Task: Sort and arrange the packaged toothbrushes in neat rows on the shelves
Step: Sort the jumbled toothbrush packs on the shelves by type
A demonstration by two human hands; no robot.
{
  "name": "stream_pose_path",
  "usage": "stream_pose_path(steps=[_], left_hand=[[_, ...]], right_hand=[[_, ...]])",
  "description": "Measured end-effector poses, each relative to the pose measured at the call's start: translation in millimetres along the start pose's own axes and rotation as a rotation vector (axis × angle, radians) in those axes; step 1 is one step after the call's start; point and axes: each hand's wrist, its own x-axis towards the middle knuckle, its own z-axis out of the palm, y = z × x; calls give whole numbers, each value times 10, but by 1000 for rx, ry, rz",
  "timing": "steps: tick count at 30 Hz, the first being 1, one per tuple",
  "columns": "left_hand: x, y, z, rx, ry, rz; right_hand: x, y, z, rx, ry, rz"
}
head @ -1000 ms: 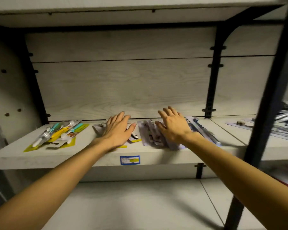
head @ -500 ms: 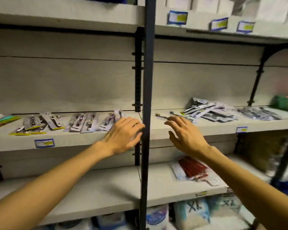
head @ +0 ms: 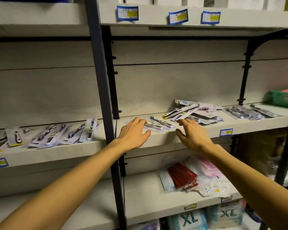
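Lying just beyond both hands (head: pixel 163 133): toothbrush packs (head: pixel 158 125)

Your middle shelf (head: pixel 198 132): loose toothbrush pile (head: pixel 192 112) mid-right, a flat pack (head: pixel 158 124) near the front edge, another group (head: pixel 249 112) further right, a green basket (head: pixel 282 98) at the end.

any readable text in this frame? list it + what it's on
"XL": teal package under the bottom shelf.
"XL": neighbouring package, blurred but legible.
Blue-bordered shelf-edge price tags: print too small to read.
Toothbrush packages: print too blurred to read.
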Motion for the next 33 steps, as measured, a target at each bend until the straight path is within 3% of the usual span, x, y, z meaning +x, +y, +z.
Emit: stream_pose_path(steps=[6, 11, 16, 20, 22, 25, 29, 33], left_hand=[[551, 27, 331, 0, -185, -109], [845, 98, 545, -33, -264, -135], [916, 111, 602, -59, -241, -178], [877, 128, 585, -238, -250, -263], [829, 151, 605, -286, -182, -299], [782, 159, 617, -205, -73, -352], [788, 184, 569, -33, -214, -637], [827, 287, 545, 52, -146, -661]], right_hand=[[583, 173, 161, 21, -108, -33], [1025, 255, 342, 57, -234, 48], [1207, 317, 468, 105, -355, 101], [1162, 348, 489, 87, -293, 83], [1123, 397, 496, 120, -244, 105], [1101, 501, 479, 218, -209, 126], [1118, 644, 488, 465, -228, 191], [1176, 810, 510, 685, -227, 193]])
